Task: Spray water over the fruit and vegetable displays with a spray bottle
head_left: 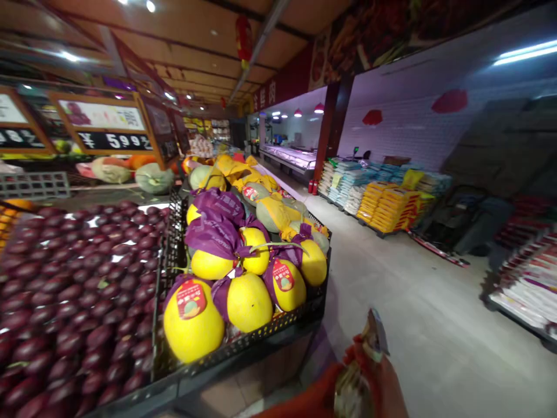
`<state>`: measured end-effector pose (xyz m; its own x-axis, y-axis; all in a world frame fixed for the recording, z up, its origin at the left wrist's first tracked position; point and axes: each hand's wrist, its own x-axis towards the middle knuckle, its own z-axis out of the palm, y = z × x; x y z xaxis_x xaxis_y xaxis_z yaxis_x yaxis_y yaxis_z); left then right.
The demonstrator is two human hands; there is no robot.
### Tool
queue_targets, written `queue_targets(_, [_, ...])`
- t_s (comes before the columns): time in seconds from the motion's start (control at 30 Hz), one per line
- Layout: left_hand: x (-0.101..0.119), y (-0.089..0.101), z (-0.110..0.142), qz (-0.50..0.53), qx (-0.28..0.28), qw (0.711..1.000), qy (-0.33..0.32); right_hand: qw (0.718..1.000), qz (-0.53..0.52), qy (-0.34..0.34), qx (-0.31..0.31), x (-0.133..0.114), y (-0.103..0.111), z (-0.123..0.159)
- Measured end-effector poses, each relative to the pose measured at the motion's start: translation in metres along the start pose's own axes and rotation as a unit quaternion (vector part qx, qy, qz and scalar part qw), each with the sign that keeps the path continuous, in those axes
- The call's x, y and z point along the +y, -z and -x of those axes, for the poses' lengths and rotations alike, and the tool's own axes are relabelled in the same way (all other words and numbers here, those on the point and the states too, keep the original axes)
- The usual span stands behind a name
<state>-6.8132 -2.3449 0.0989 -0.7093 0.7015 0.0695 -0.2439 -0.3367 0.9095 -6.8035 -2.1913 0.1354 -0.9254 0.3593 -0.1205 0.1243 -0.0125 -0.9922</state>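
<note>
Okay, so the pale, shiny, crumpled plastic-looking packet (353,392) is low in the view, above the grey floor (430,296) and to the right of the black perforated plastic crate (278,322). The left hand (328,380) and right hand (389,380) are both on it, fingers looking closed around its sides, though blur hides exactly where each fingertip sits. I can't tell what's inside, or whether it's one folded piece.

My guess is it's light and floppy, a bit slippery if it's smooth film, and easy to crease or tear. I'd pinch the lower, bulkier part from both sides and leave the thin upper end alone, since that probably just bends.

Count time: two hands, one packet as far as I can tell, one black crate up front. I get seven round yellow melons (249,302) showing, some half wrapped in purple bags, and two of them have easily seen red labels (191,299). Green melons (270,215) behind overlap too much to count, and the small dark-red round fruits (87,290) are way too many. Two red cylinders (310,187) stand farther back.
</note>
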Motion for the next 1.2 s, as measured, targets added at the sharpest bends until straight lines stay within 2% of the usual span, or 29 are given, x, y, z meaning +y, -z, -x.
queue_targets(0.07, [-0.003, 0.016, 0.001, -0.011, 0.026, 0.999, -0.032, 0.998, 0.003, 0.0, -0.067, -0.012, -0.021, -0.016])
queue_targets(0.2, [0.005, 0.034, 0.022, -0.074, 0.137, 0.982, -0.109, 0.978, -0.009, 0.039, -0.203, -0.033, -0.079, -0.032])
queue_targets(0.27, [0.009, 0.037, 0.041, -0.075, 0.193, 0.966, -0.157, 0.95, 0.012, 0.064, -0.304, -0.042, -0.111, -0.03])
queue_targets(0.37, [0.008, 0.038, 0.076, -0.048, 0.283, 0.938, -0.193, 0.882, 0.028, 0.12, -0.454, -0.059, -0.156, -0.015])
queue_targets(0.43, [0.007, 0.038, 0.1, -0.054, 0.369, 0.912, -0.171, 0.836, 0.017, 0.15, -0.528, -0.071, -0.182, 0.0])
queue_targets(0.5, [0.008, 0.036, 0.12, -0.075, 0.47, 0.866, -0.151, 0.8, 0.024, 0.168, -0.576, -0.081, -0.202, 0.014])
queue_targets(0.57, [0.013, 0.032, 0.132, -0.088, 0.551, 0.817, -0.146, 0.78, 0.051, 0.181, -0.597, -0.088, -0.215, 0.023])
queue_targets(0.63, [0.02, 0.028, 0.133, -0.096, 0.591, 0.787, -0.147, 0.774, 0.063, 0.192, -0.6, -0.092, -0.22, 0.025])
queue_targets(0.7, [0.028, 0.025, 0.123, -0.1, 0.588, 0.79, -0.143, 0.777, 0.038, 0.199, -0.596, -0.094, -0.217, 0.018])
queue_targets(0.8, [0.041, 0.025, 0.095, -0.109, 0.523, 0.834, -0.139, 0.805, 0.004, 0.201, -0.558, -0.092, -0.2, -0.01])
queue_targets(0.9, [0.055, 0.027, 0.059, -0.13, 0.426, 0.886, -0.132, 0.858, 0.026, 0.17, -0.485, -0.088, -0.172, -0.045])
queue_targets(1.03, [0.065, 0.025, 0.011, -0.12, 0.305, 0.937, -0.124, 0.926, 0.019, 0.1, -0.364, -0.083, -0.125, -0.083])
queue_targets(1.1, [0.066, 0.024, -0.012, -0.115, 0.257, 0.953, -0.114, 0.952, 0.006, 0.081, -0.297, -0.079, -0.103, -0.096])
queue_targets(1.2, [0.068, 0.023, -0.039, -0.117, 0.202, 0.967, -0.103, 0.974, -0.01, 0.051, -0.221, -0.073, -0.081, -0.112])
